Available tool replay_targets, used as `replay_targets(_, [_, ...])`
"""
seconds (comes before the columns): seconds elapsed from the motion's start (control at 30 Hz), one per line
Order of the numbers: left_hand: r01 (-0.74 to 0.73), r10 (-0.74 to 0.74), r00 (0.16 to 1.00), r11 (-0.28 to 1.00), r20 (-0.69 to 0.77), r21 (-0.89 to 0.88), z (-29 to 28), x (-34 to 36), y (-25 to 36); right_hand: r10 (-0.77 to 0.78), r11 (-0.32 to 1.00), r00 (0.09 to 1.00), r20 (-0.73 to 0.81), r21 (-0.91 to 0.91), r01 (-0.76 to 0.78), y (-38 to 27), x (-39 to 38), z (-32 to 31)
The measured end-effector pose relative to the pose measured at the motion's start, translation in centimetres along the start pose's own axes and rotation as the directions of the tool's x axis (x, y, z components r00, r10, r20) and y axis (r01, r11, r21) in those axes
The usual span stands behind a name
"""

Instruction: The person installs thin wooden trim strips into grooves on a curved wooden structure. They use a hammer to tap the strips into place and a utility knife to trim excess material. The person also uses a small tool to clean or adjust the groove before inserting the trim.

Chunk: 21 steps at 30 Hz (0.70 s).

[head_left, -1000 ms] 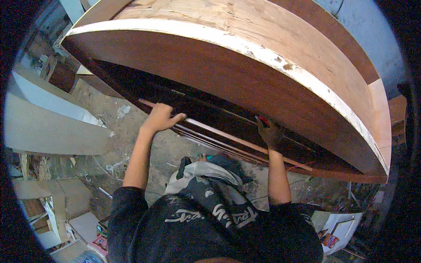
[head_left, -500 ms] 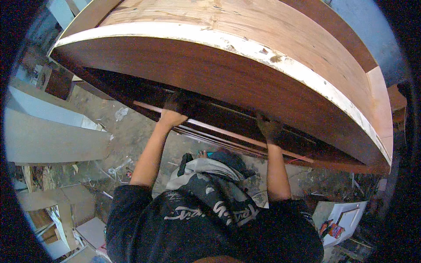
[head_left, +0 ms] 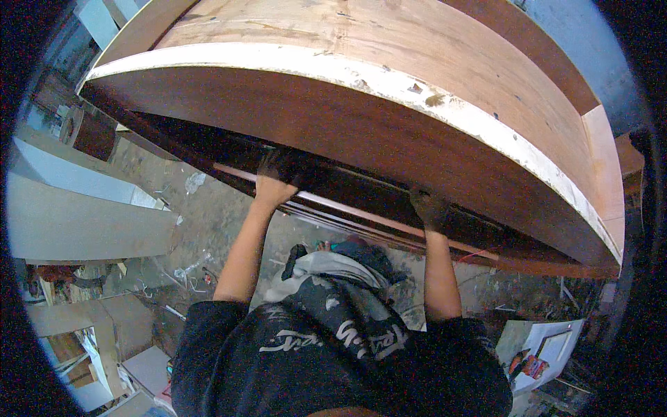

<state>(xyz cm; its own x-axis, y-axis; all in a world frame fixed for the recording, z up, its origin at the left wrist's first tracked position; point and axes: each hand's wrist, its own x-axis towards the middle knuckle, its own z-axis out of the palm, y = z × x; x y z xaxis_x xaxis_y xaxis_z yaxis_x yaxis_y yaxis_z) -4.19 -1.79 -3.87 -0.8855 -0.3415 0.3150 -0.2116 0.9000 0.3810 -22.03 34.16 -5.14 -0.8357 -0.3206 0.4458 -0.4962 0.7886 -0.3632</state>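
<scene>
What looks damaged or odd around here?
The white edge of the curved wooden piece looks scuffed: dark marks and a brown smudge right of centre break its surface. Pale scraps also litter the floor.

The black, short-sleeved shirt [head_left: 333, 379] bears pale lettering [head_left: 343, 336].

Grimy grey floor [head_left: 226, 224] under crumpled clear plastic [head_left: 195, 183] and scattered pale scraps [head_left: 182, 276]

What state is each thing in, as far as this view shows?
Left hand: partly inside the dark recess, grip unclear.
Right hand: also in shadow there, grip unclear.
Wooden structure: recess uncovered on the person's side.
White edge: scuffed, stained.
Pale strip: slanting across, beneath both wrists.
Floor: littered with scraps.
</scene>
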Motion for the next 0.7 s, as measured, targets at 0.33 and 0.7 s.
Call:
replay_targets(0.33, [-0.026,0.024,0.997,0.999,-0.078,-0.022,-0.2,0.5,0.8,-0.143,0.990,0.989,-0.042,-0.021,0.143,2.1,-0.6,1.4])
replay_targets(0.7, [-0.015,0.011,0.999,0.997,-0.052,-0.081,0.9,0.9,1.4,-0.026,0.985,0.999,-0.033,-0.172,0.020,2.9,-0.9,2.9])
